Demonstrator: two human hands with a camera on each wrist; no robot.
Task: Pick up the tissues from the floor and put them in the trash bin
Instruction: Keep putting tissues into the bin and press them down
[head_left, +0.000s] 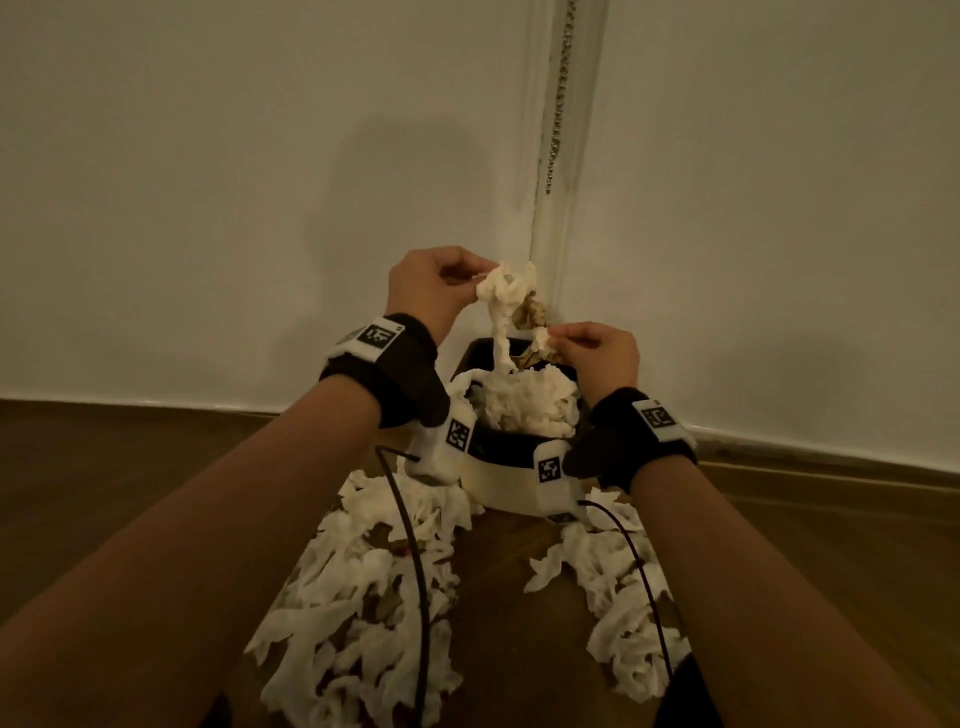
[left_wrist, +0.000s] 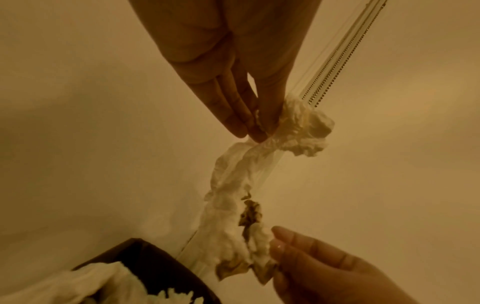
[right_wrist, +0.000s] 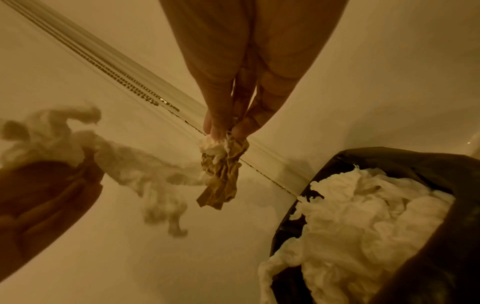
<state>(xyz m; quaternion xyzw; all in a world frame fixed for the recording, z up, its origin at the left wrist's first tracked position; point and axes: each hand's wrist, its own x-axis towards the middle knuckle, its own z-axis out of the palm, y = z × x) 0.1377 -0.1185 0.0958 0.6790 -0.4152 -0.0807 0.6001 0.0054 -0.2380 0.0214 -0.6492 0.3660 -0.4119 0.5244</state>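
Both hands hold a crumpled white tissue (head_left: 501, 299) with a brown stained part over the trash bin (head_left: 511, 462). My left hand (head_left: 460, 275) pinches its upper end (left_wrist: 298, 131). Lower and to the right, my right hand (head_left: 563, 340) pinches its brown stained end (right_wrist: 224, 164). A strand of the tissue hangs down onto the heap of white tissues (head_left: 530, 400) that fills the black-lined bin (right_wrist: 415, 164). Many more white tissues (head_left: 363, 613) lie on the wooden floor in front of the bin, in one pile on the left and another (head_left: 618, 597) on the right.
The bin stands in a corner where two white walls (head_left: 208, 208) meet. A bead chain (head_left: 558, 104) hangs down beside the corner strip. Brown wooden floor (head_left: 104, 493) shows left and right of the piles. Black cables (head_left: 415, 571) run from my wristbands.
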